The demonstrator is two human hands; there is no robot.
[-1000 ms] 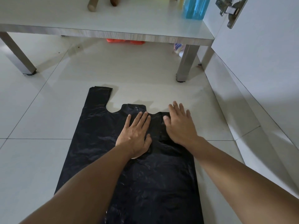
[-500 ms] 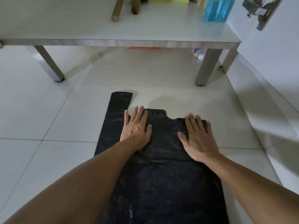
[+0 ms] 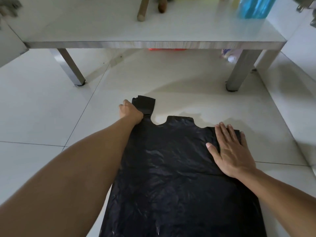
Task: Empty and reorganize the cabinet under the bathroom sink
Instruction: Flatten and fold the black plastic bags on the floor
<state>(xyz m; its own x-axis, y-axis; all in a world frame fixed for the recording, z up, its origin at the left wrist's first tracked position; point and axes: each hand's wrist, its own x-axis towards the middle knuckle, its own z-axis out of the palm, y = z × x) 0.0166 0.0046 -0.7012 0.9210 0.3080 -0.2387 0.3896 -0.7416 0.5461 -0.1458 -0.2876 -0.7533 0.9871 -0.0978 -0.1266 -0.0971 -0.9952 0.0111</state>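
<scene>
The left hand (image 3: 130, 111) rests at the left edge of the black plastic bag (image 3: 179, 177), at its far left handle strip (image 3: 144, 104); whether its fingers grasp the strip cannot be told. Bare tiled floor (image 3: 42, 117) lies to its left, and beyond it stands a low table (image 3: 153, 43). The right hand (image 3: 230, 151) presses flat with straight fingers on the bag's far right corner, near its right edge.

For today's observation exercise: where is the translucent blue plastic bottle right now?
Head view, top right: the translucent blue plastic bottle stands on the low white table's far right corner.
</scene>
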